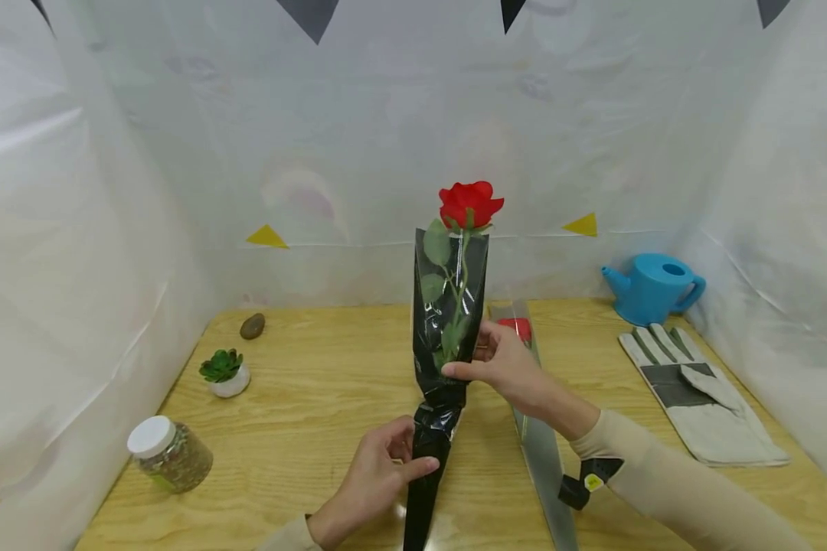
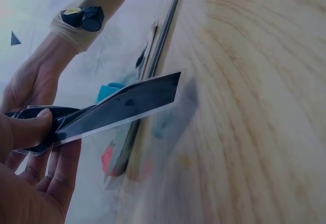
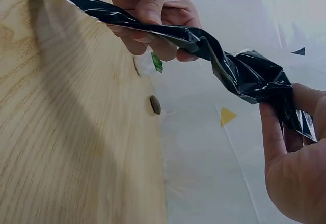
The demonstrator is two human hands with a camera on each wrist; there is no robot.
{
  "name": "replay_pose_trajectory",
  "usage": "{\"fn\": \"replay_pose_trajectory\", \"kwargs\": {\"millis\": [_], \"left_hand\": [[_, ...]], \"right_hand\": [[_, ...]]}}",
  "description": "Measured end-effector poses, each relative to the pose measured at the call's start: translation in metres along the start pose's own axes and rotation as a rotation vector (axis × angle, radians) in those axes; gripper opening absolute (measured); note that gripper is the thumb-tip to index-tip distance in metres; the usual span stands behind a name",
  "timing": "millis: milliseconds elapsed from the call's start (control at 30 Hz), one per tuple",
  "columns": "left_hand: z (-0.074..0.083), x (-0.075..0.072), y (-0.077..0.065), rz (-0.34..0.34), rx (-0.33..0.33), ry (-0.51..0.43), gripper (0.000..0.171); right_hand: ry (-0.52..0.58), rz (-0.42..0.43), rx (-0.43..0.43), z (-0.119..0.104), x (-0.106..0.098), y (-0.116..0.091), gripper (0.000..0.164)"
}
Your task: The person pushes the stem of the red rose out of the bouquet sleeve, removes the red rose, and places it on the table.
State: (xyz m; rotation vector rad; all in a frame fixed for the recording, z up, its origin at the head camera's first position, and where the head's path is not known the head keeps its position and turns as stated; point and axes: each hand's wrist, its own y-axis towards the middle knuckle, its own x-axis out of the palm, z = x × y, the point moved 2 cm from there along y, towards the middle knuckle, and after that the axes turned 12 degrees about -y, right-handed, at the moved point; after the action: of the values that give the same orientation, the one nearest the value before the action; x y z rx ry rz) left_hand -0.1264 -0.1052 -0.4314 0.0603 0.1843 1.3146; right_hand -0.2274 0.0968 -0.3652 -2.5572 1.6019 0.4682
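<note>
A red artificial rose with green leaves stands in a black wrapping sleeve with a clear front, its bloom above the top edge. The sleeve is crumpled and twisted at its middle. My right hand holds the sleeve just above the twist, thumb across the front. Lower down, my left hand pinches the narrow tail between thumb and fingers. The left wrist view shows the flat tail end held over the table; in the right wrist view the crumpled part spans between both hands.
Another wrapped rose in a long grey sleeve lies right of centre. Work gloves and a blue watering can are at the right. On the left are a lidded jar, a small potted succulent and a brown stone.
</note>
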Motion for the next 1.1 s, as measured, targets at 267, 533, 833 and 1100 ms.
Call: {"fn": "replay_pose_trajectory", "kwargs": {"millis": [267,533,833,1100], "left_hand": [[0.002,0.001,0.0,0.027,-0.031,-0.033,0.022],[0.002,0.002,0.002,0.019,-0.035,-0.023,0.022],[0.005,0.002,0.001,-0.002,0.021,0.034,0.027],[0.005,0.001,0.0,-0.049,0.01,0.055,0.027]], "right_hand": [[-0.026,-0.017,-0.018,0.002,0.007,-0.003,0.056],[-0.023,0.007,-0.017,0.003,0.006,-0.004,0.056],[-0.011,0.007,-0.014,0.001,0.003,-0.003,0.054],[-0.041,0.04,-0.052,-0.01,-0.006,-0.002,0.044]]}}
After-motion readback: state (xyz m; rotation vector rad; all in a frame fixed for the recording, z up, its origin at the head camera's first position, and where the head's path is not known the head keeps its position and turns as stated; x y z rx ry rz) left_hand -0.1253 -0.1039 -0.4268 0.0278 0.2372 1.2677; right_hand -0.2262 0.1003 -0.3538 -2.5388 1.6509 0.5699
